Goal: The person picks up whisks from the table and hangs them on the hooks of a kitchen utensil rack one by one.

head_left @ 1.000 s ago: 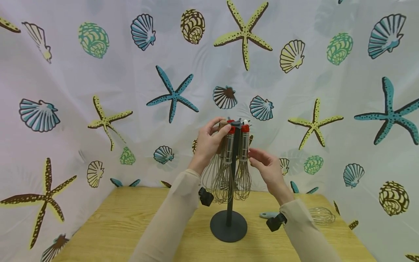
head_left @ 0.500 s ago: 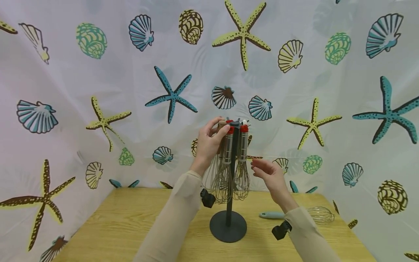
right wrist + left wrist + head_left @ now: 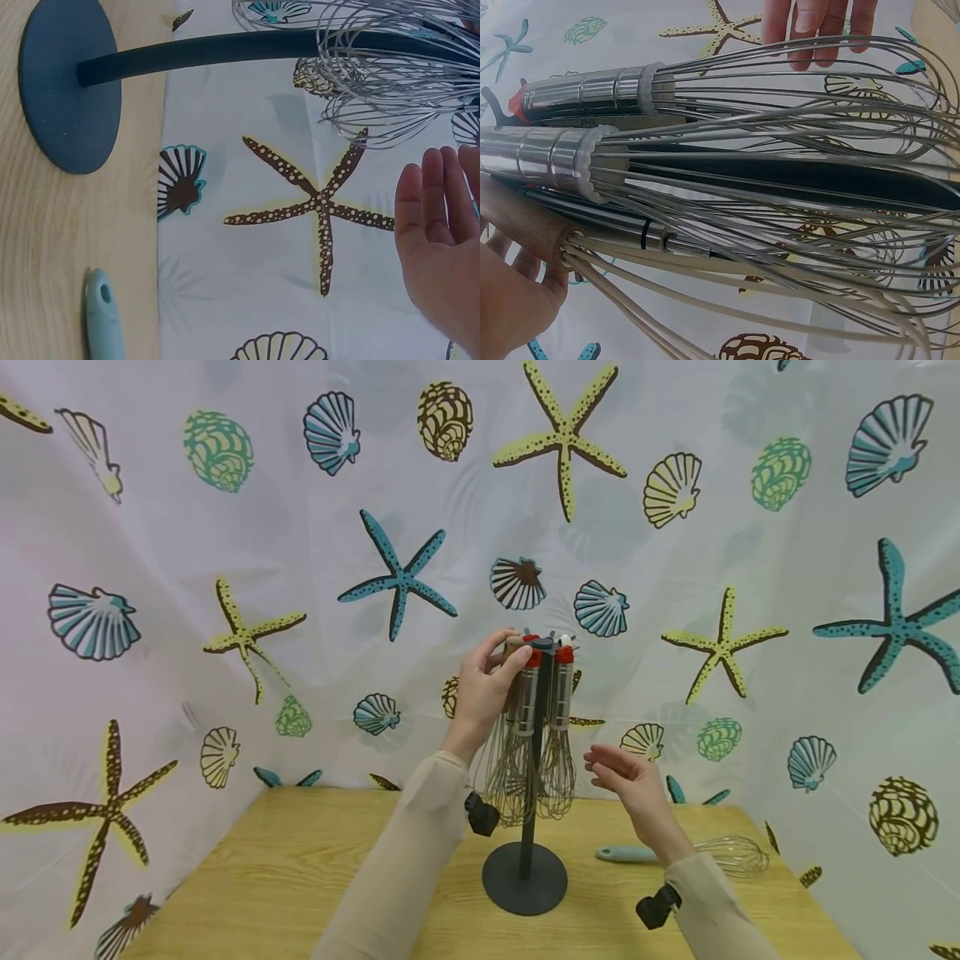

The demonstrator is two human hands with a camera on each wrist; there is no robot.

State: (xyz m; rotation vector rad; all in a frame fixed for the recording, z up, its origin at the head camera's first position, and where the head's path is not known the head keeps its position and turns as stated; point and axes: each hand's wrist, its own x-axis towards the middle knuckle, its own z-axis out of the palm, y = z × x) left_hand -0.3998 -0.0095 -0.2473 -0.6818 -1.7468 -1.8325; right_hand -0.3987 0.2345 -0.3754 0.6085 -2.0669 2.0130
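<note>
A dark stand [image 3: 525, 878] with a round base bears several hanging whisks near its top. My left hand [image 3: 480, 693] grips the wooden handle of a whisk [image 3: 529, 221] with pale wires, at the stand's upper left; its thumb is close to the hub. Beside it hang a steel whisk [image 3: 528, 702] and another steel whisk [image 3: 562, 693], both with red tops. My right hand [image 3: 633, 789] is to the right of the hanging wires, apart from them, fingers loosely extended and holding nothing. Part of the whisk group behind is hidden.
A whisk with a light blue handle [image 3: 624, 854] lies on the wooden table [image 3: 300, 868], right of the stand and partly behind my right forearm. A curtain [image 3: 285, 543] printed with shells and starfish encloses the table at the back and sides.
My right hand has moved down and right, away from the right steel whisk. The left hand keeps its grip on the wooden-handled whisk at the stand's top.
</note>
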